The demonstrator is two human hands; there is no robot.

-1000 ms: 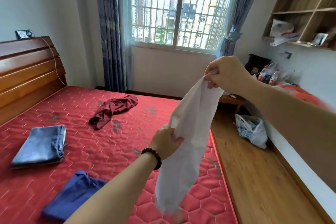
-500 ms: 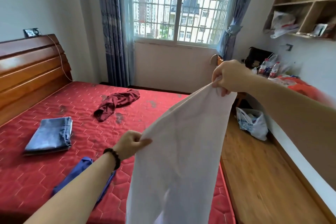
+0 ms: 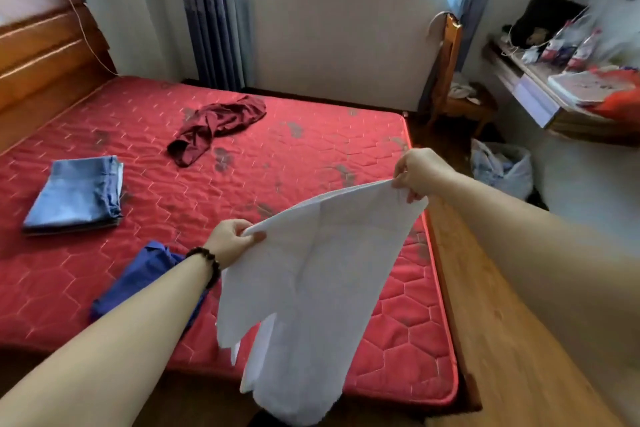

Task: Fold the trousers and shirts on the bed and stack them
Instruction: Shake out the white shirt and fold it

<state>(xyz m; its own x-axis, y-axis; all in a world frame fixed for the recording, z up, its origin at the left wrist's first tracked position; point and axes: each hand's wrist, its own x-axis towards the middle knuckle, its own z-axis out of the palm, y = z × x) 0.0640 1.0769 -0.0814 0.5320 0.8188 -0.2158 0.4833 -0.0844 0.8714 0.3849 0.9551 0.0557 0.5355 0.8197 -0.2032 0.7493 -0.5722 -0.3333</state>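
I hold a white garment (image 3: pixel 311 288) stretched in the air over the near right corner of the red mattress (image 3: pixel 311 156). My left hand (image 3: pixel 232 243), with a dark bead bracelet on the wrist, pinches its left top corner. My right hand (image 3: pixel 419 173) pinches the right top corner, higher and farther away. The cloth hangs down past the bed's front edge. Folded blue jeans (image 3: pixel 76 194) lie at the left of the bed. A crumpled maroon garment (image 3: pixel 214 125) lies near the bed's middle back. A blue garment (image 3: pixel 145 277) lies partly hidden under my left forearm.
A wooden headboard (image 3: pixel 45 42) stands at the left. A wooden bed frame rail (image 3: pixel 485 322) runs along the right side. Beyond it are a wooden chair (image 3: pixel 453 87), a plastic bag (image 3: pixel 502 166) on the floor and a cluttered desk (image 3: pixel 554 80) with bottles. Curtains and a window fill the back wall.
The view has tilted downward toward the bed. Both hands have moved lower and spread the white garment wider, from a bunched hanging strip to a stretched sheet.
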